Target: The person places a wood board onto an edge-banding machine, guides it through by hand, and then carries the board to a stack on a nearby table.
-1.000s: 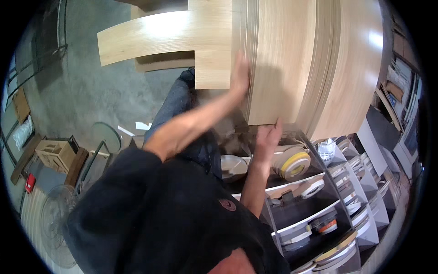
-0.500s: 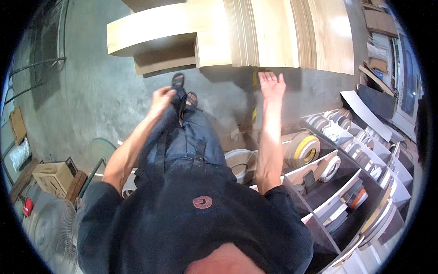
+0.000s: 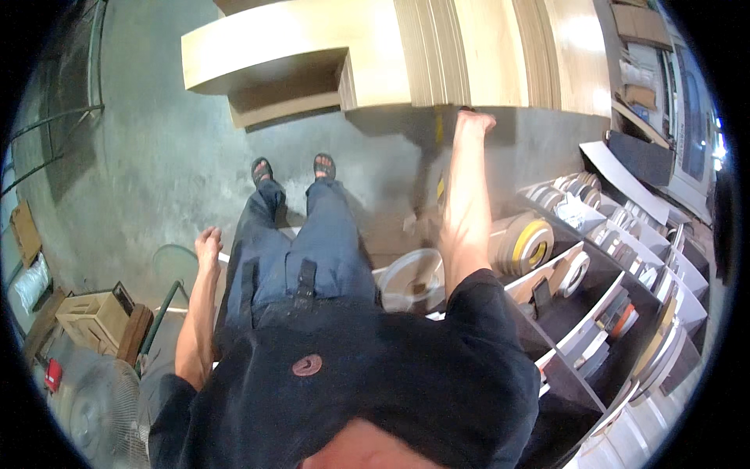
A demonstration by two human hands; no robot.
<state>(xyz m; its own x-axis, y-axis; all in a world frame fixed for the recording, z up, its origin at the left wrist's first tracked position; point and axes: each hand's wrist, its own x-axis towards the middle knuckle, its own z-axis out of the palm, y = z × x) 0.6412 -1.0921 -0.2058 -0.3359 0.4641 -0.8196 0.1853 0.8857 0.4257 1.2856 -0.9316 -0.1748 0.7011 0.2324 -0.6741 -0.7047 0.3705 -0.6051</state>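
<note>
Stacked wood-grain panels (image 3: 500, 55), light in colour with layered edges, lie across the top of the view. My right hand (image 3: 475, 122) is stretched out to their near edge. Its fingers are hidden, so a grip on a panel cannot be made out. My left hand (image 3: 208, 242) hangs low beside my left leg, away from the panels. Its fingers are curled in, with nothing visible in them.
Right of me stands a divided rack (image 3: 574, 344) with rolls of edge banding (image 3: 531, 244) in its compartments. At lower left are a fan (image 3: 98, 410) and a wooden box (image 3: 92, 316). A metal frame (image 3: 58, 113) stands at far left.
My right hand has moved up to the panels' near edge, its open palm no longer showing. My left hand has dropped down and left. My feet have moved apart, side by side.
</note>
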